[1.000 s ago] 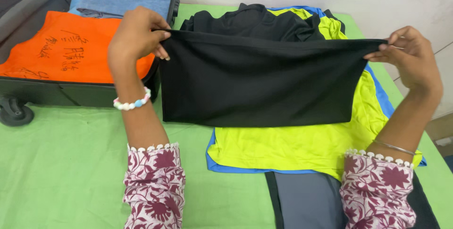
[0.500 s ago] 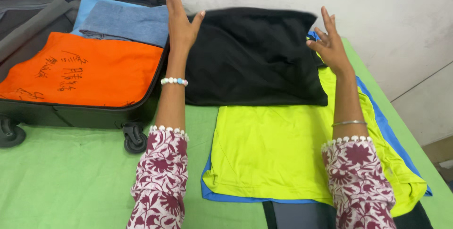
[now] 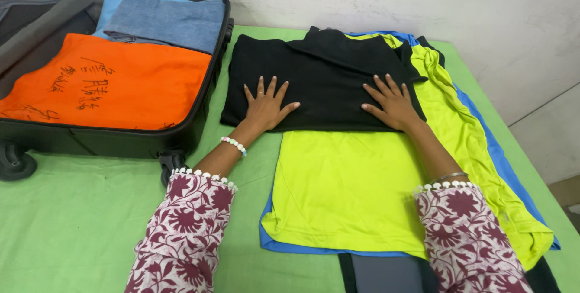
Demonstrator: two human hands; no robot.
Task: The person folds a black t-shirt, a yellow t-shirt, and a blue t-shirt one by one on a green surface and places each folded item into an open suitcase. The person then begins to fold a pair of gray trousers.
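A folded black garment (image 3: 320, 72) lies on top of a neon yellow shirt (image 3: 350, 190) and a blue shirt (image 3: 269, 241) on the green cloth. My left hand (image 3: 266, 106) rests flat on the black garment's near left part, fingers spread. My right hand (image 3: 393, 103) presses flat on its near right part, fingers apart too. Neither hand grips anything. Both sleeves are white with maroon flowers, and a bead bracelet sits on my left wrist.
An open black suitcase (image 3: 121, 139) stands at the left, holding a folded orange garment (image 3: 109, 84) and blue denim (image 3: 169, 21). A grey and black item (image 3: 380, 275) pokes out at the bottom. A white wall runs behind, and the table edge drops off at right.
I held the black garment stretched between both hands, then laid it down folded on the pile. My hands let go, rose, and now press flat on it.
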